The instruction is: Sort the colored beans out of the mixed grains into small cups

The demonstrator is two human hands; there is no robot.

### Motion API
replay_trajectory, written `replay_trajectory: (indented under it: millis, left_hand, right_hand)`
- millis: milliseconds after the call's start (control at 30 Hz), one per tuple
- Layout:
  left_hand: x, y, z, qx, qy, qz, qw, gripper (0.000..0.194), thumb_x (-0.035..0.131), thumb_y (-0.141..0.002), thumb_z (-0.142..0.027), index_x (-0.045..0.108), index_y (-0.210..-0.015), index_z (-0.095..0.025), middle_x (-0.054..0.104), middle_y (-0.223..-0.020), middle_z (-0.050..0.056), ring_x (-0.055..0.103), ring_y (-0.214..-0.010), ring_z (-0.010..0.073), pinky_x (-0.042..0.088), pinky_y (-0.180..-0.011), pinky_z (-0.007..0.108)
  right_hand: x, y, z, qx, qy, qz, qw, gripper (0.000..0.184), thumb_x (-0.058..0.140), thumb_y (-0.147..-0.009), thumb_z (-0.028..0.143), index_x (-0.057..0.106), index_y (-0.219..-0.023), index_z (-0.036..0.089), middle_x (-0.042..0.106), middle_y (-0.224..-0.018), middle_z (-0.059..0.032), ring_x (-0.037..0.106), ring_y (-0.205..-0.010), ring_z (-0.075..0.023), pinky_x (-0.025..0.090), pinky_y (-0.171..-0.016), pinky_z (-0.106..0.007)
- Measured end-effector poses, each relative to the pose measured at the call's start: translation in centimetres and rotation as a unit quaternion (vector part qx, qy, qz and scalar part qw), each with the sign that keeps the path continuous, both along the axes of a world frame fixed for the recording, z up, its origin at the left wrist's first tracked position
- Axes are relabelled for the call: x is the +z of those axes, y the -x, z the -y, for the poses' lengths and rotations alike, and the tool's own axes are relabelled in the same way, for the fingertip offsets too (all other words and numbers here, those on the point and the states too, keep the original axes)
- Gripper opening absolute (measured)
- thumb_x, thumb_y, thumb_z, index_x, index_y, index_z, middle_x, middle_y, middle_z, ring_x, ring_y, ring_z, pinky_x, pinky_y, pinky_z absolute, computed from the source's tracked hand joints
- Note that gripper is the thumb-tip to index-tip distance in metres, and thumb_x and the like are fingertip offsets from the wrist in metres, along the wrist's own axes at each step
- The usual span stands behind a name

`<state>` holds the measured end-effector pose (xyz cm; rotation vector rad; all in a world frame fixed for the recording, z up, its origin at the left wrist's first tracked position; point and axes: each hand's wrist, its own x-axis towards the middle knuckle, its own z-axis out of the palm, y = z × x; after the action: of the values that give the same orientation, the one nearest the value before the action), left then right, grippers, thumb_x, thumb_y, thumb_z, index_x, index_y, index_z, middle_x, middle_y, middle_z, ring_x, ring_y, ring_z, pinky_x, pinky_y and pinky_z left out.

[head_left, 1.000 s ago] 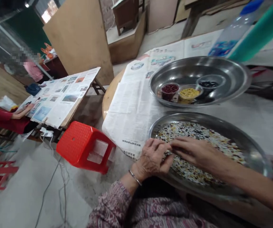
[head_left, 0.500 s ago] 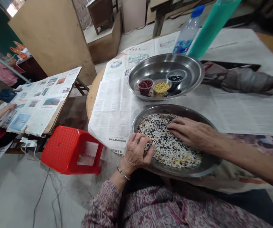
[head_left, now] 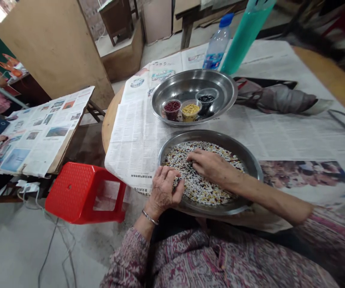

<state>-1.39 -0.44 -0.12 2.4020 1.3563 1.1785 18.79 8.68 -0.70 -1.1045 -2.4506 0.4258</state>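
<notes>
A steel basin (head_left: pixel 252 160) in front of me holds a mix of white grains, black, yellow and dark red beans (head_left: pixel 211 196). My right hand (head_left: pixel 210 164) reaches in from the right, its fingertips pinched together at the mix; what lies between them is too small to make out. My left hand (head_left: pixel 165 187) rests over the basin's left rim, fingers and thumb curled; its palm is hidden. Behind stands a second steel basin (head_left: pixel 228 86), with a cup of red beans (head_left: pixel 171 107), a cup of yellow beans (head_left: pixel 190 109) and a cup of black beans (head_left: pixel 206 99) inside.
Newspaper (head_left: pixel 133 140) covers the round table. At the back stand a water bottle (head_left: pixel 217 44) and a tall green bottle (head_left: pixel 247 38); a grey folded bundle (head_left: pixel 274 96) lies at right. A red stool (head_left: pixel 70 192) and another papered table (head_left: pixel 46 128), with a person's hand there, are left.
My right hand has moved left and closer to my left hand within the mix, its fingers drawn together. My left hand keeps its place at the rim. The whole view has shifted.
</notes>
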Motion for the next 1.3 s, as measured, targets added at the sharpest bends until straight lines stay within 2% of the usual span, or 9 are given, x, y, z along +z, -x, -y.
replay_trajectory:
  millis: [100, 200, 333, 500, 667, 800, 933, 1133, 1300]
  left_hand:
    - [0.1, 0.0, 0.2, 0.009, -0.008, 0.025, 1.0, 0.016, 0.056, -0.099, -0.025, 0.053, -0.112, -0.017, 0.062, -0.109, 0.011, 0.06, -0.108, 0.0255, 0.051, -0.097, 0.044]
    - [0.0, 0.2, 0.3, 0.018, -0.008, 0.038, 0.999, 0.035, 0.06, -0.099, -0.033, 0.048, -0.127, -0.016, 0.056, -0.123, 0.015, 0.055, -0.118, 0.0285, 0.051, -0.103, 0.049]
    - [-0.4, 0.4, 0.2, 0.011, -0.012, 0.042, 0.999, 0.049, 0.061, -0.099, -0.041, 0.041, -0.137, -0.017, 0.05, -0.131, 0.017, 0.05, -0.126, 0.0307, 0.049, -0.107, 0.053]
    - [-0.2, 0.3, 0.1, 0.008, 0.003, 0.039, 0.999, 0.045, 0.06, -0.101, -0.04, 0.042, -0.136, -0.018, 0.051, -0.13, 0.016, 0.051, -0.125, 0.03, 0.049, -0.108, 0.053]
    - [0.0, 0.2, 0.1, 0.006, 0.004, 0.039, 0.999, 0.045, 0.06, -0.101, -0.04, 0.043, -0.135, -0.018, 0.051, -0.13, 0.016, 0.052, -0.125, 0.0298, 0.049, -0.108, 0.052]
    - [-0.2, 0.3, 0.1, 0.01, 0.007, 0.03, 0.999, 0.049, 0.061, -0.1, -0.04, 0.041, -0.138, -0.019, 0.05, -0.133, 0.017, 0.051, -0.128, 0.0313, 0.048, -0.11, 0.054]
    - [-0.2, 0.2, 0.1, 0.011, 0.007, 0.033, 0.999, 0.047, 0.06, -0.1, -0.04, 0.041, -0.138, -0.019, 0.05, -0.133, 0.016, 0.052, -0.128, 0.0306, 0.049, -0.109, 0.053]
    - [0.0, 0.1, 0.2, 0.009, 0.015, 0.034, 0.999, 0.044, 0.059, -0.101, -0.037, 0.042, -0.137, -0.018, 0.051, -0.132, 0.016, 0.052, -0.126, 0.0298, 0.049, -0.11, 0.053]
    - [0.0, 0.1, 0.2, 0.011, 0.022, 0.023, 0.999, 0.044, 0.06, -0.1, -0.035, 0.042, -0.137, -0.019, 0.051, -0.133, 0.016, 0.053, -0.127, 0.03, 0.049, -0.109, 0.052]
  right_hand:
    - [0.8, 0.6, -0.4, 0.037, 0.031, -0.046, 0.998, 0.02, 0.049, -0.091, 0.012, 0.068, -0.091, 0.021, 0.07, -0.09, -0.0066, 0.066, -0.083, -0.0197, 0.051, -0.08, -0.032]
    - [1.7, 1.8, 1.4, 0.143, 0.073, -0.07, 0.985, 0.021, 0.052, -0.092, 0.013, 0.071, -0.099, 0.02, 0.071, -0.094, -0.0069, 0.065, -0.086, -0.0189, 0.052, -0.079, -0.032]
    - [2.1, 2.8, 3.0, 0.244, 0.025, -0.049, 0.968, 0.033, 0.058, -0.086, 0.014, 0.071, -0.116, 0.021, 0.072, -0.116, -0.01, 0.06, -0.112, -0.0247, 0.051, -0.097, -0.042]
    - [2.0, 1.0, 0.4, 0.145, -0.066, 0.046, 0.986, 0.021, 0.053, -0.092, 0.014, 0.072, -0.1, 0.019, 0.07, -0.097, -0.0102, 0.059, -0.093, -0.0236, 0.049, -0.085, -0.038]
    - [1.9, 1.2, -2.0, 0.054, -0.079, 0.02, 0.995, 0.028, 0.048, -0.098, 0.02, 0.069, -0.117, 0.018, 0.069, -0.116, -0.0138, 0.059, -0.106, -0.0266, 0.049, -0.091, -0.041]
    - [1.5, 3.3, -1.4, 0.114, -0.071, 0.031, 0.99, 0.029, 0.058, -0.098, 0.037, 0.068, -0.117, 0.018, 0.068, -0.117, -0.0154, 0.057, -0.107, -0.029, 0.048, -0.09, -0.043]
    - [1.9, 2.1, 0.3, 0.229, -0.023, 0.042, 0.972, 0.013, 0.055, -0.095, 0.019, 0.068, -0.097, 0.02, 0.067, -0.096, -0.008, 0.058, -0.089, -0.0214, 0.045, -0.078, -0.034]
    - [4.6, -3.4, 3.9, 0.223, 0.069, 0.089, 0.968, 0.022, 0.048, -0.093, 0.01, 0.063, -0.082, 0.023, 0.066, -0.086, -0.0044, 0.061, -0.078, -0.0179, 0.042, -0.067, -0.031]
    - [3.5, -4.1, 5.5, 0.222, 0.089, 0.094, 0.966, 0.025, 0.052, -0.089, 0.008, 0.07, -0.09, 0.025, 0.071, -0.083, -0.0024, 0.066, -0.078, -0.0183, 0.045, -0.068, -0.03]
